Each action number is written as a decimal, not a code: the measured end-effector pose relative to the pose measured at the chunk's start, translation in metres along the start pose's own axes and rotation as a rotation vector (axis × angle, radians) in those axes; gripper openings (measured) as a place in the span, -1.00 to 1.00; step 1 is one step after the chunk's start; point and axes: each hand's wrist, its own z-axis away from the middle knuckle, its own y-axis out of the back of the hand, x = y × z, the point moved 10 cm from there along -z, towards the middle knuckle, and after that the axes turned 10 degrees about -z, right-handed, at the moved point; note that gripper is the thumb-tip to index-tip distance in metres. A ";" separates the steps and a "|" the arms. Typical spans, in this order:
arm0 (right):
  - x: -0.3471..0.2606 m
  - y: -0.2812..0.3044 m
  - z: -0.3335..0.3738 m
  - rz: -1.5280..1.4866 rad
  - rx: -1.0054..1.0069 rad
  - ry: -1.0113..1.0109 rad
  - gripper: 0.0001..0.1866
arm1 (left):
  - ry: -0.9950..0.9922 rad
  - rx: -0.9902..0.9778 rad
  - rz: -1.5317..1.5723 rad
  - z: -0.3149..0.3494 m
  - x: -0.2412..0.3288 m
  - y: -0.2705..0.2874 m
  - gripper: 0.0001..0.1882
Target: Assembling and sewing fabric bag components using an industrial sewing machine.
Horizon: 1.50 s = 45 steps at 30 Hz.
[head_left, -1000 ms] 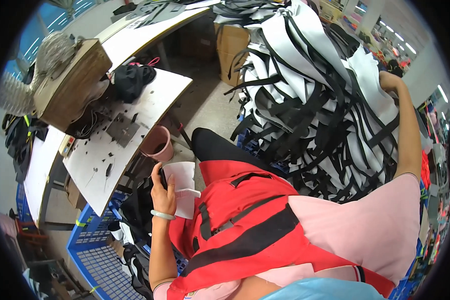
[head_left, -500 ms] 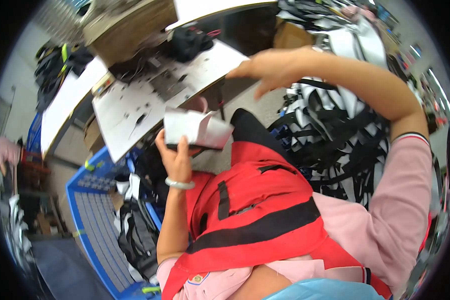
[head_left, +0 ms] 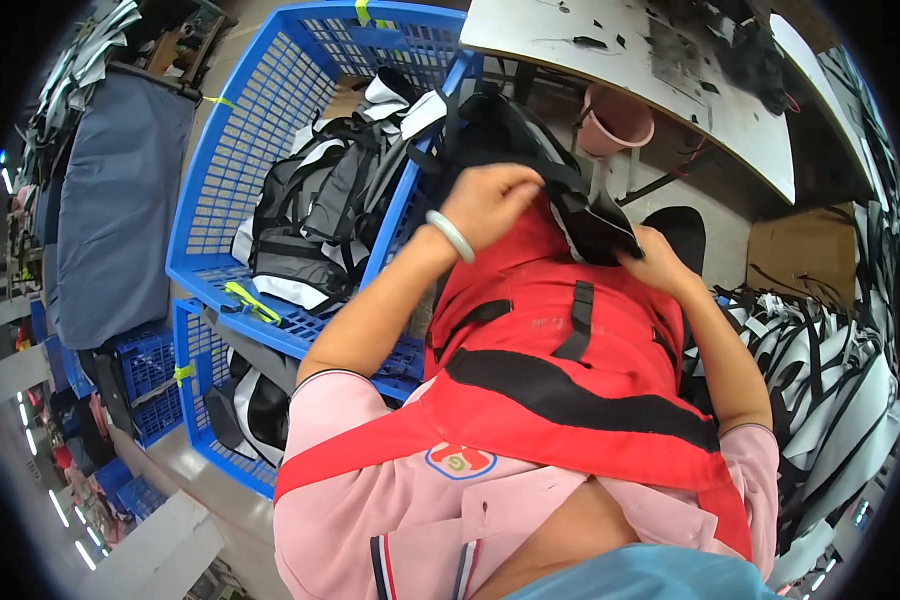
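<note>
On my lap, over the red apron (head_left: 530, 270), lies a black fabric piece (head_left: 605, 235) with a pale edge and black straps, apparently part of a bag. My right hand (head_left: 660, 262) pinches its near right end between thumb and fingers. At its left side my left hand (head_left: 492, 205), with a pale bangle on the wrist, has its fingers curled closed. What those fingers hold, if anything, is hidden. More black material (head_left: 490, 130) hangs beyond the left hand, over the basket's edge.
Left of my lap stands a blue basket (head_left: 210, 292) with black, grey and white bags (head_left: 325, 220) inside. A second blue basket (head_left: 195, 345) is nearer. Ahead are a white table (head_left: 710, 112) and a pink bucket (head_left: 615, 128). White and black pieces (head_left: 840, 390) heap up at right.
My view has swung left. My right hand, raised and open before, has come down onto the black fabric. The white folded piece in my left hand no longer shows there.
</note>
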 end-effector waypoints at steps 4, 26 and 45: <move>0.000 0.012 0.004 0.034 0.049 -0.010 -0.64 | 0.262 0.199 -0.180 -0.025 -0.106 0.072 -0.81; -0.122 0.015 -0.103 0.147 0.410 0.563 -0.74 | 0.038 -0.605 -0.238 0.057 0.001 -0.086 -0.67; 0.018 -0.064 -0.182 0.349 0.299 0.020 -0.70 | -0.101 -0.641 -1.288 -0.089 -0.135 -0.063 -0.62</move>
